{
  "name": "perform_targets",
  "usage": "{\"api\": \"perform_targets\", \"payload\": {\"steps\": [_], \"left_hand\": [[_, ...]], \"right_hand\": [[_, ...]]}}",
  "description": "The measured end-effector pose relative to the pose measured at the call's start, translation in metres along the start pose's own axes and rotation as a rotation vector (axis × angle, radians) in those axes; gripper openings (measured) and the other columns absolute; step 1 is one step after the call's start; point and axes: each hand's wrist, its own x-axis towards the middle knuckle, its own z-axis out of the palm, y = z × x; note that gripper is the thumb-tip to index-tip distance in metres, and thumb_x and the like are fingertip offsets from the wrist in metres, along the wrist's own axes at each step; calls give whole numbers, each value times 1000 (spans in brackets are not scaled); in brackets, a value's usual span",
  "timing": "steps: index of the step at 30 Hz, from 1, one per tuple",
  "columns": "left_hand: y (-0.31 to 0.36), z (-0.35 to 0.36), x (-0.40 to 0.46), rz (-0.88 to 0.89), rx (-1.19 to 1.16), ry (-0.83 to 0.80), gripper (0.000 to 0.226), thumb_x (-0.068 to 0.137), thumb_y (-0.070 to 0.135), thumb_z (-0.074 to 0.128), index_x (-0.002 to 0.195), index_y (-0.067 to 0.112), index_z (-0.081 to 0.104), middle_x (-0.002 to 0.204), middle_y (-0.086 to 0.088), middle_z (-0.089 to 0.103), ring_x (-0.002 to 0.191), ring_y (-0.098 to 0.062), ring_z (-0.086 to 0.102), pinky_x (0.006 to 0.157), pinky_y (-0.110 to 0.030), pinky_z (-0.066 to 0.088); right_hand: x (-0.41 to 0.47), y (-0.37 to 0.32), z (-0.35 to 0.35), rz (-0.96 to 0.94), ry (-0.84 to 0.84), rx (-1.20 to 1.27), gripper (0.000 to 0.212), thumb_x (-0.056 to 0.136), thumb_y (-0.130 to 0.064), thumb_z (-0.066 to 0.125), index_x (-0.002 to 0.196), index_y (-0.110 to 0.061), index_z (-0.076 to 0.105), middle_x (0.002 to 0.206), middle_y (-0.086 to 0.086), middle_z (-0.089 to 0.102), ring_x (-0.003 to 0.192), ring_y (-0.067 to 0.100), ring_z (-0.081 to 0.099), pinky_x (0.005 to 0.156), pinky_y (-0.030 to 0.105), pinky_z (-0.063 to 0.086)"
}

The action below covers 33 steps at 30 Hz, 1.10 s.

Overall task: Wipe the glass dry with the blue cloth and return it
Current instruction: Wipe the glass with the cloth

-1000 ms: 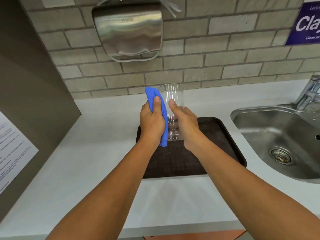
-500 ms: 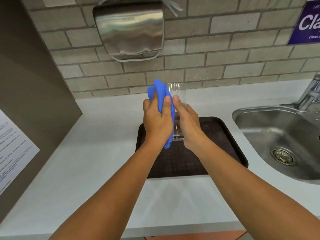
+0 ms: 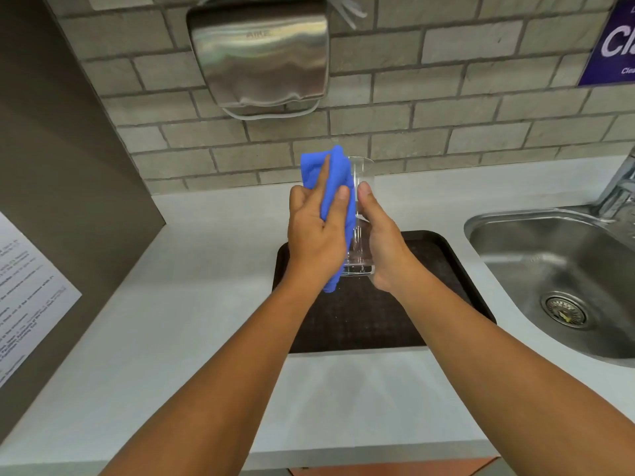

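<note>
Centre frame, the right hand (image 3: 383,245) grips the one glass (image 3: 360,214) upright, held above the far left corner of the single dark tray (image 3: 443,304). The left hand (image 3: 316,231) clamps the one blue cloth (image 3: 335,180) against the glass's left side. White counter (image 3: 165,331) lies open lower left; the sink (image 3: 549,262) rim sits just right of the tray. One dryer (image 3: 257,53) hangs upper centre.

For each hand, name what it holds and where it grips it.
Left hand holds the blue cloth around its middle, pressed against the glass. Right hand grips the glass's lower side.
</note>
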Motion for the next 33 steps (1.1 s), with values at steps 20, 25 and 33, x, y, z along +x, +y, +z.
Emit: {"api": "perform_targets", "payload": {"steps": [20, 25, 33], "left_hand": [[-14, -7, 3, -389, -224, 119, 34, 98, 47, 42, 86, 22, 61, 80, -4, 62, 68, -13, 60, 63, -24, 53], [-11, -6, 0, -372, -177, 152, 35, 99, 45, 41, 96, 17, 61, 87, -8, 63, 72, -14, 61, 66, -27, 52], [4, -7, -9, 29, -3, 127, 31, 98, 36, 47, 103, 11, 63, 86, 5, 46, 69, 6, 55, 62, -7, 43]], "right_hand": [[-4, 5, 9, 84, 128, -193, 82, 71, -82, 52, 124, -20, 62, 123, 6, 69, 111, 27, 68, 102, 49, 51], [-6, 6, 9, 30, 107, -189, 70, 71, -73, 67, 115, -20, 62, 112, 3, 69, 98, 20, 68, 89, 42, 57], [-10, 8, 8, -23, 48, -112, 87, 65, -76, 65, 118, -7, 65, 106, 19, 73, 85, 34, 66, 87, 46, 57]]}}
